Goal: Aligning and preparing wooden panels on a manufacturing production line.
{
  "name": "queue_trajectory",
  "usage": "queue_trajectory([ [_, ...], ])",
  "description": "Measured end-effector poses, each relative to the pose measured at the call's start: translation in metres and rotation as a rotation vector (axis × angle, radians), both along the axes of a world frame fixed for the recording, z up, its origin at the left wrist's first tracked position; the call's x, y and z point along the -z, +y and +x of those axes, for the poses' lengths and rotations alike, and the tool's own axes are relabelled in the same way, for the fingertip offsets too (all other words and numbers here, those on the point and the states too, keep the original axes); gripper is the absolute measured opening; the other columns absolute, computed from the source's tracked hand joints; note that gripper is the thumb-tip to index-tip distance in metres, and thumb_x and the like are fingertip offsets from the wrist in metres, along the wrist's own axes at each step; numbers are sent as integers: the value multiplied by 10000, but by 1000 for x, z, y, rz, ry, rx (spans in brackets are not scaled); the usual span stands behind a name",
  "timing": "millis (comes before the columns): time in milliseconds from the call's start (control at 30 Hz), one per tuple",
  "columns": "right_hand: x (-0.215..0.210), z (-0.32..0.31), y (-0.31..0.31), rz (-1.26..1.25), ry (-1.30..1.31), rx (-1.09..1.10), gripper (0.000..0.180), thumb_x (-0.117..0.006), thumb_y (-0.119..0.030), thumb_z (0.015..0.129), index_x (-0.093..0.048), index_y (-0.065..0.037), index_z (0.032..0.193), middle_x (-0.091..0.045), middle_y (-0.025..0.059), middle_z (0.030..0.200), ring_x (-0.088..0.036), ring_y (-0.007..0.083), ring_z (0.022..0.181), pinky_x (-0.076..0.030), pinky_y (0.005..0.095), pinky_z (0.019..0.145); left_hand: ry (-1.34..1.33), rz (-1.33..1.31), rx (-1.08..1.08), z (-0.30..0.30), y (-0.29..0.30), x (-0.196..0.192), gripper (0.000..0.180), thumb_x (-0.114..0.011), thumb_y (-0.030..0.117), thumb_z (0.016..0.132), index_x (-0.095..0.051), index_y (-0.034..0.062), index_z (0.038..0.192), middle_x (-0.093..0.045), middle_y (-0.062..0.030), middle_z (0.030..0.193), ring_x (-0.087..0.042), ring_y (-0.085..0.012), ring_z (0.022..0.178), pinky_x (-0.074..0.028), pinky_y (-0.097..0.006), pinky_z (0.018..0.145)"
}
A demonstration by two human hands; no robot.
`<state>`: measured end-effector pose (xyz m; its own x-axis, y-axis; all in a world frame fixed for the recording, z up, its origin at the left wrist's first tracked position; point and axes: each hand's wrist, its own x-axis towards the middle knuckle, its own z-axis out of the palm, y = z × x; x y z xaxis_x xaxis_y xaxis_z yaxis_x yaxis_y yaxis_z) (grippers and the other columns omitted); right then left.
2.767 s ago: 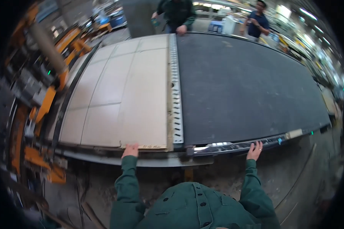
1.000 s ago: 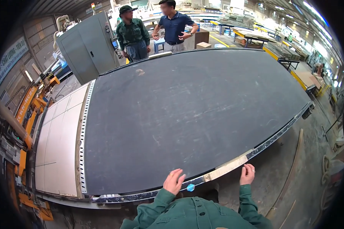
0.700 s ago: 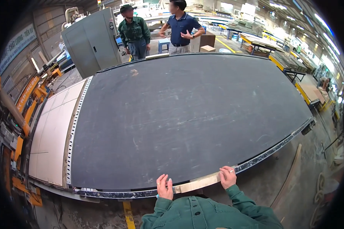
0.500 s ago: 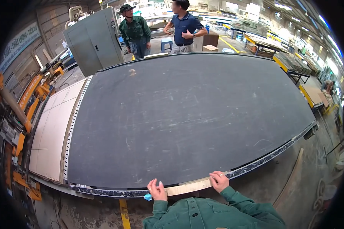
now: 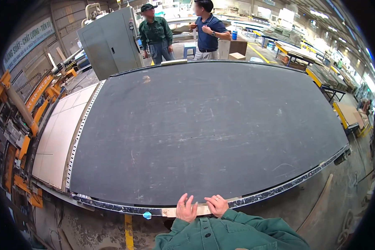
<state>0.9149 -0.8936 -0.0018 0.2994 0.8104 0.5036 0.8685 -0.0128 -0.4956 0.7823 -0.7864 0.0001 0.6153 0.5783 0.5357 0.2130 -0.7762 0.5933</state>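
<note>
A wide dark grey belt table (image 5: pixel 204 125) stretches out before me, its surface scuffed with pale marks. Along its near edge runs a pale wooden strip (image 5: pixel 169 212), partly covered by my hands. My left hand (image 5: pixel 187 209) rests on this strip, fingers apart and pointing toward the belt. Close to its right, my right hand (image 5: pixel 217 206) lies over the strip's right part, fingers loosely bent onto the belt's border. Neither hand holds anything that I can see. A small blue object (image 5: pixel 147 215) hangs at the edge rail, left of the strip.
Pale boards (image 5: pixel 66 125) lie left of the belt, beside orange machinery (image 5: pixel 25 146). A grey cabinet (image 5: pixel 112 46) stands beyond the far edge. Two people (image 5: pixel 155 33) are there, one in green and one in navy. Loaded tables (image 5: pixel 298 52) stand at the far right.
My hands have come closer together along the strip: the left has shifted right from its left end, the right has shifted left. The view has moved slightly.
</note>
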Motion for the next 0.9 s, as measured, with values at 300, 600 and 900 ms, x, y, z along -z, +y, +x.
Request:
queue_trajectory([
  [300, 17, 5, 1, 14, 313, -18, 170, -531, -43, 685, -549, -27, 853, -488, 55, 594, -467, 198, 522, -396, 295, 498, 158, 53, -118, 10, 2, 2, 245, -597, 151, 675, -531, 60, 892, -499, -80, 915, -531, -231, 729, -445, -310, 583],
  [600, 20, 7, 5, 24, 405, -9, 157, -538, -35, 664, -570, -15, 817, -461, 60, 541, -447, 185, 484, -373, 286, 479, 204, 27, -82, 13, 3, 4, 218, -612, 135, 656, -541, 75, 853, -532, -52, 838, -539, -213, 712, -450, -307, 577],
  [900, 20, 6, 7, -28, 412, -8, 118, -539, -56, 675, -584, -34, 782, -451, 55, 527, -453, 183, 485, -374, 285, 474, 214, 35, -68, 11, 7, 9, 201, -600, 167, 667, -543, 86, 842, -532, -34, 823, -532, -190, 682, -445, -292, 555],
])
